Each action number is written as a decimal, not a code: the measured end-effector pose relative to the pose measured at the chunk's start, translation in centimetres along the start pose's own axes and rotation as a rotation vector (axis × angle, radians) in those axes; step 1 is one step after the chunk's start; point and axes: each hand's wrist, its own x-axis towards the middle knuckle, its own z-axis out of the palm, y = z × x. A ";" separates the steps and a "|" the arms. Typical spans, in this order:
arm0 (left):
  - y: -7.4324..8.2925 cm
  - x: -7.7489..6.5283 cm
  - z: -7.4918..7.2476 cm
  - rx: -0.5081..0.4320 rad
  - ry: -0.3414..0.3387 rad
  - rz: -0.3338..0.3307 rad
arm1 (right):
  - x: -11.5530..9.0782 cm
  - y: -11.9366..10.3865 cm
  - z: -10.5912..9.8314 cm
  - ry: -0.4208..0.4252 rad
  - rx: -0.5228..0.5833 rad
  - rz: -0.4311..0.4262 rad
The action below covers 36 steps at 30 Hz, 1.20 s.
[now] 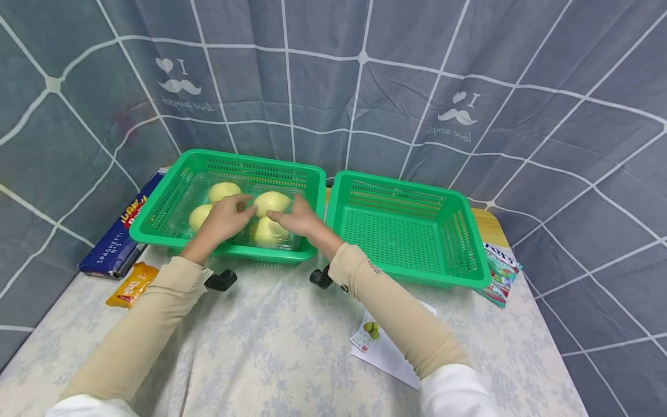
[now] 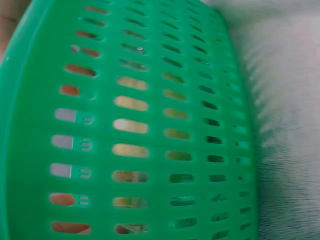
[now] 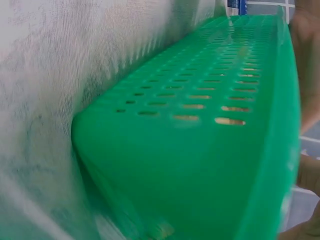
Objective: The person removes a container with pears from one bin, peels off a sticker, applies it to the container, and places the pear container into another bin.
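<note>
Inside the left green basket (image 1: 276, 255) are two clear plastic boxes with pale yellow fruits; two fruits show in the right box (image 1: 283, 245). My left hand (image 1: 227, 219) reaches over the basket's front rim, with thumb and fingertips at this box's left side. On the other side, my right hand (image 1: 302, 221) has its thumb over the fruit (image 1: 272, 202) and its fingers at the box's right edge. Whether either hand grips the box I cannot tell. Both wrist views are mostly filled by the basket's slotted wall (image 2: 155, 115), which hides the fingertips.
A second green basket (image 1: 396, 231) stands at the right. On the left lie a blue spaghetti box (image 1: 112, 249) and an orange packet (image 1: 132, 285). A teal packet (image 1: 502, 272) sits at the right edge, and a printed sheet (image 1: 385, 353) lies under my right forearm.
</note>
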 end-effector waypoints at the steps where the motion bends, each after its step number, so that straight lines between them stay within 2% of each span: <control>1: 0.0 0.1 -0.1 -0.005 -0.009 -0.008 | 0.1 0.0 0.2 0.002 0.005 0.009; 8: 0.1 0.5 -0.4 -0.016 -0.074 -0.056 | 0.5 0.2 0.9 -0.001 0.040 0.054; 11: 0.1 0.7 -0.1 0.022 -0.075 -0.035 | 0.5 0.2 1.0 0.010 0.065 0.060; 15: 0.0 1.1 0.3 0.101 -0.089 0.002 | 0.5 0.3 1.0 0.029 0.161 0.072; 17: 0.0 1.4 0.4 0.108 -0.105 -0.002 | 0.5 0.2 1.0 0.036 0.207 0.080; 24: -0.4 1.9 0.3 0.054 -0.167 -0.040 | 0.5 0.3 1.3 0.044 0.290 0.110; 30: -0.4 1.9 0.1 0.062 -0.164 -0.041 | 0.7 0.2 1.8 0.074 0.296 0.113; 36: -0.2 1.8 0.2 -0.008 -0.143 -0.049 | 0.7 0.2 2.2 0.129 0.315 0.113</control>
